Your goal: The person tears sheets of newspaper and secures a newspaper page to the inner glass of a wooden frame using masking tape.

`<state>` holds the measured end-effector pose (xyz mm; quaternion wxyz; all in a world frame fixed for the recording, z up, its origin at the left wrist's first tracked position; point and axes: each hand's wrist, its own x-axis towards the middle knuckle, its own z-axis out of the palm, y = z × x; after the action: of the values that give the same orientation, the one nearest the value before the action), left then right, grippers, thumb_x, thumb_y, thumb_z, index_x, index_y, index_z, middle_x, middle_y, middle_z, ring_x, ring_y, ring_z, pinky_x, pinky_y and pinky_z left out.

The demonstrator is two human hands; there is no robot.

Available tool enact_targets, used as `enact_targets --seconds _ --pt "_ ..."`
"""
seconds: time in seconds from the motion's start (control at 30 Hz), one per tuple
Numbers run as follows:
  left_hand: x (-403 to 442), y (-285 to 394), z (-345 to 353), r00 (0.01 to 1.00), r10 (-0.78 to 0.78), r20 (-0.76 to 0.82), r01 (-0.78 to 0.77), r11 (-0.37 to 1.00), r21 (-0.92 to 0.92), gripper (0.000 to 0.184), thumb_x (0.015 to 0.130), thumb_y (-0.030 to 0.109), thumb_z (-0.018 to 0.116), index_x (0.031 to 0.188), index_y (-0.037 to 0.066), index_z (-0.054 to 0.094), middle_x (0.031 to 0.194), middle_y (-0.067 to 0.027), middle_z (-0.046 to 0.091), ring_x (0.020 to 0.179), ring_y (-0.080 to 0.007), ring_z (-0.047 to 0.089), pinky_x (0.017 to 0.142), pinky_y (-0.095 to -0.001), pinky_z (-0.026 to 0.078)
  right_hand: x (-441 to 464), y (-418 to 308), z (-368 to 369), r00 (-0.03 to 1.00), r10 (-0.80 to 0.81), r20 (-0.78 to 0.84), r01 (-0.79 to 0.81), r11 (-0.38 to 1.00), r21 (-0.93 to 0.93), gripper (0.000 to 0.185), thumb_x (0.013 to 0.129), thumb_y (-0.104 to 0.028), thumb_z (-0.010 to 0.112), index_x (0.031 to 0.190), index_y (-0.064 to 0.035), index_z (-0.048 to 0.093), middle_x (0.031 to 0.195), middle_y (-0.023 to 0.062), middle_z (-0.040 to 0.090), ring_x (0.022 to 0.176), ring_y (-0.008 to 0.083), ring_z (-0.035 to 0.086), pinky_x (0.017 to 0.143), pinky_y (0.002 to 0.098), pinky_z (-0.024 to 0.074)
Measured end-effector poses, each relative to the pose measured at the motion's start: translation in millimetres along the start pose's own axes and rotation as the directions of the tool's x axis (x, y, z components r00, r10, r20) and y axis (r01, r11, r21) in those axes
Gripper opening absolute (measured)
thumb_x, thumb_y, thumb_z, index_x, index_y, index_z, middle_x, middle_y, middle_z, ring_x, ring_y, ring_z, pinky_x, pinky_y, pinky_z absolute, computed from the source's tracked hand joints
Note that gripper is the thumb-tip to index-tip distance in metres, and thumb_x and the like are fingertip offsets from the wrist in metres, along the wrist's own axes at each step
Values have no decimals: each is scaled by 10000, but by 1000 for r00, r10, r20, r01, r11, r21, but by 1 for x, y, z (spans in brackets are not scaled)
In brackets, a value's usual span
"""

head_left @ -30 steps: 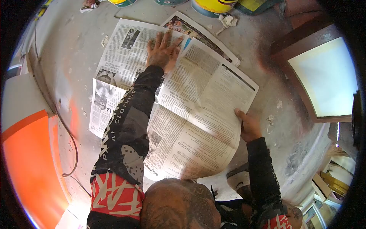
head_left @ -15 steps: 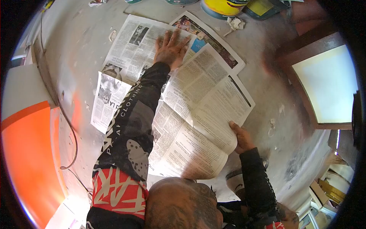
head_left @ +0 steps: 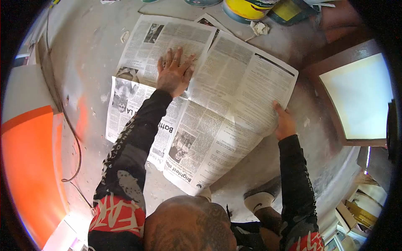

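A large newspaper sheet point(head_left: 234, 90) is spread on the grey floor, its left half lying down and its right half lifted at the lower edge. My left hand point(head_left: 173, 75) rests palm down on the left page, fingers spread. With thumb on top, my right hand point(head_left: 284, 121) grips the right edge of the newspaper, the other fingers hidden beneath it. Another newspaper point(head_left: 208, 20) pokes out from under the top edge, mostly covered.
Paint buckets, one of them a yellow bucket point(head_left: 247, 9), stand at the top, beside a crumpled paper point(head_left: 259, 28). A brown-framed panel point(head_left: 356, 98) is at the right, an orange panel point(head_left: 31, 167) at the left near a cable point(head_left: 77, 154). A shod foot point(head_left: 259, 201) is below.
My right hand has moved up and to the right with the newspaper's edge, opening that page wider over the paper beneath. My left hand has slid slightly down and left.
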<state>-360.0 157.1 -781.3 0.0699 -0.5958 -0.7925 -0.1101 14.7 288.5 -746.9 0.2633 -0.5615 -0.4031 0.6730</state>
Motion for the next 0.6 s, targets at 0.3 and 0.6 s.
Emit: enact_targets --seconds 0.3,0.6 --pt "8 0 24 996 -79 40 79 997 10 474 1056 461 329 1512 360 408 1650 -86 199 1507 -410 154 1204 -593 74 -36 33 -7 970 239 -45 -235 969 73 564 927 -237 724 1349 52 486 1280 154 603 1143 270 608 946 384 524" --pt "8 6 30 994 -107 14 107 994 6 451 1050 467 344 1494 423 409 1639 -68 224 1515 -370 150 1210 -591 79 -56 53 -7 980 165 -115 -163 986 29 465 951 -204 691 1269 94 529 1199 164 639 1042 270 656 853 360 569"
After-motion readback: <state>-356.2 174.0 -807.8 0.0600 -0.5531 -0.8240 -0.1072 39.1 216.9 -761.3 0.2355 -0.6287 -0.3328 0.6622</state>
